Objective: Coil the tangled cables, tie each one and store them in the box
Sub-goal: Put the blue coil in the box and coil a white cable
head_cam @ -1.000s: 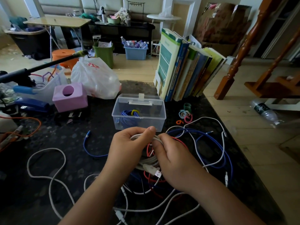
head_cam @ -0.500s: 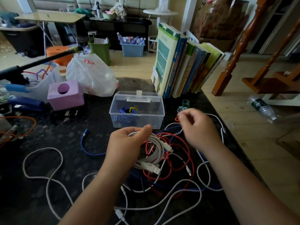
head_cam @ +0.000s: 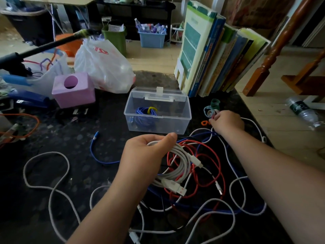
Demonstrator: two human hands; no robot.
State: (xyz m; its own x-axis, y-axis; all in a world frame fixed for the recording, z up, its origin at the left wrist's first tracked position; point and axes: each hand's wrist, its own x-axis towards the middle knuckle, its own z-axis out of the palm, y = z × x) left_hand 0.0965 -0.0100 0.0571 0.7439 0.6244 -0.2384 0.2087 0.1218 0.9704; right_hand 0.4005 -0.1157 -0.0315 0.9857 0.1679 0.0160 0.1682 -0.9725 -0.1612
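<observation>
The box [head_cam: 158, 115] is clear, shiny plastic with smooth walls. The table [head_cam: 70, 147] is dark, speckled stone with a soft shine. The white bag [head_cam: 103, 67] is thin, crinkly plastic, and the books [head_cam: 216, 55] have smooth, glossy paper covers.

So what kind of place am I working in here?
Most likely a lived-in home. A row of books stands on the dark worktop, storage bins sit on the wooden floor, and a turned wooden post stands to the right.
</observation>
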